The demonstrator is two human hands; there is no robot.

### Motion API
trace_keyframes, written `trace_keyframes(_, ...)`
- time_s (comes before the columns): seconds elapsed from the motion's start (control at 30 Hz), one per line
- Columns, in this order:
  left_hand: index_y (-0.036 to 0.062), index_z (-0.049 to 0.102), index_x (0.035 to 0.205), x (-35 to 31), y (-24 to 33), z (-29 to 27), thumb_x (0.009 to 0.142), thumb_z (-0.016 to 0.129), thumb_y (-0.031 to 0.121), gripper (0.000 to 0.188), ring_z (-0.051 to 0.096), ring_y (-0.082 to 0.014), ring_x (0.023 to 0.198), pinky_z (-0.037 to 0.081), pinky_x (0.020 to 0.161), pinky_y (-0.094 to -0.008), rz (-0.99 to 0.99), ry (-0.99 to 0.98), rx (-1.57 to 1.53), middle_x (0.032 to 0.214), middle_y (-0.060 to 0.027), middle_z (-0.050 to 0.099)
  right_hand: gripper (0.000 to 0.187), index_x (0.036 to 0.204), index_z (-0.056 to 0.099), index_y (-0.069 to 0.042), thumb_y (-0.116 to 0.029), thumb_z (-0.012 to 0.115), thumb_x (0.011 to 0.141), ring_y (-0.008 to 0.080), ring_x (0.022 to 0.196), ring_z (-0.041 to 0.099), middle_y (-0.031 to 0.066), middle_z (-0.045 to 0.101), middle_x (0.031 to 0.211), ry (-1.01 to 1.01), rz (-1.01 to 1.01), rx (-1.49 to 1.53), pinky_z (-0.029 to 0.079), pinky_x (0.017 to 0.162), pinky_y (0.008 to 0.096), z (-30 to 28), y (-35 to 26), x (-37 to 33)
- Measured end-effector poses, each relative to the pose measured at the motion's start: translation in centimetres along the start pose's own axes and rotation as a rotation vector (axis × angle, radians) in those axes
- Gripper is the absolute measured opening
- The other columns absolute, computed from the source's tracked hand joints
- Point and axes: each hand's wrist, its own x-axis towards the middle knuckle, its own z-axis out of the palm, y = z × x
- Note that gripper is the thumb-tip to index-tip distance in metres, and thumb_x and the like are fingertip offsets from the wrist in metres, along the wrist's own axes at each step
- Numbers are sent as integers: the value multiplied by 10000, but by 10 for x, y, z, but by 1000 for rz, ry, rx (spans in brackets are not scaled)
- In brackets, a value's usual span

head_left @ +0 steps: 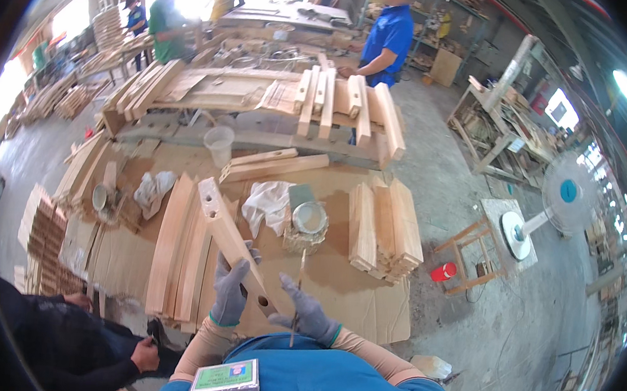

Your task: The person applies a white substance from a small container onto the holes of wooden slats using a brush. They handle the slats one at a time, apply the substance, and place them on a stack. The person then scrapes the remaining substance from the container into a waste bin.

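My left hand (231,291), in a grey glove, is closed around a long pale wooden bar (232,237) with holes near its ends. The bar slants from the far left down toward my body. My right hand (308,313), also gloved, holds a thin upright stick (300,289) between thumb and fingers, beside the bar's near end. Too little detail shows to tell whether the stick's tip is a brush. Beyond my right hand, a round metal tin (310,218) sits on a block on the cardboard-covered table (321,298). A white rag (265,205) lies left of the tin.
Wooden bars (179,251) lie left of my hands; another stack (385,229) stands right. A second bench (225,102) with more bars is beyond. A standing fan (568,191) and red container (443,271) are at right. A person's hand (146,354) is close at lower left.
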Motion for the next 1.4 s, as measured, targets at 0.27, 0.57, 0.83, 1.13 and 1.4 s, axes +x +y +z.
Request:
trace_keyframes(0.27, 59, 11, 1506, 13, -6, 23, 949, 427, 137, 699, 270, -247, 1372, 244, 1117, -352, -2, -174, 71, 1552, -108, 121, 769, 1380, 343, 49, -212, 764, 792, 308, 996, 610, 229, 557, 1191, 128, 330, 115, 501, 845, 348, 1, 14, -7)
trace_keyframes(0.57, -9, 104, 1480, 83, 0, -76, 822, 624, 490, 976, 126, -368, 1423, 86, 1157, -436, 341, 13, 1521, 1526, -245, 139, 672, 1365, 362, 62, -163, 691, 823, 289, 1052, 575, 230, 536, 1214, 546, 226, -310, 476, 860, 353, -150, 70, 78)
trace_keyframes(0.83, 18, 268, 1445, 102, -46, -174, 739, 603, 624, 989, 91, -403, 1422, 39, 1158, -515, 183, -125, 2183, 1519, -234, 172, 460, 1150, 499, 18, -137, 664, 750, 365, 900, 616, 227, 613, 986, 487, 285, -378, 493, 755, 416, -274, 172, 208)
trace_keyframes(1.13, 37, 319, 1425, 98, -50, -191, 723, 647, 541, 925, 92, -409, 1421, 44, 1164, -498, 46, -64, 2087, 1522, -228, 176, 404, 983, 565, -3, -188, 744, 671, 438, 928, 603, 251, 645, 936, 446, 368, -601, 490, 765, 463, -292, 298, 336)
trace_keyframes(1.4, 62, 379, 1391, 102, -49, -185, 708, 655, 525, 871, 143, -409, 1410, 63, 1162, -516, 87, -57, 2114, 1492, -231, 241, 370, 1055, 605, -53, -271, 673, 763, 408, 930, 625, 242, 651, 988, 382, 572, -1004, 499, 803, 445, -288, 368, 372)
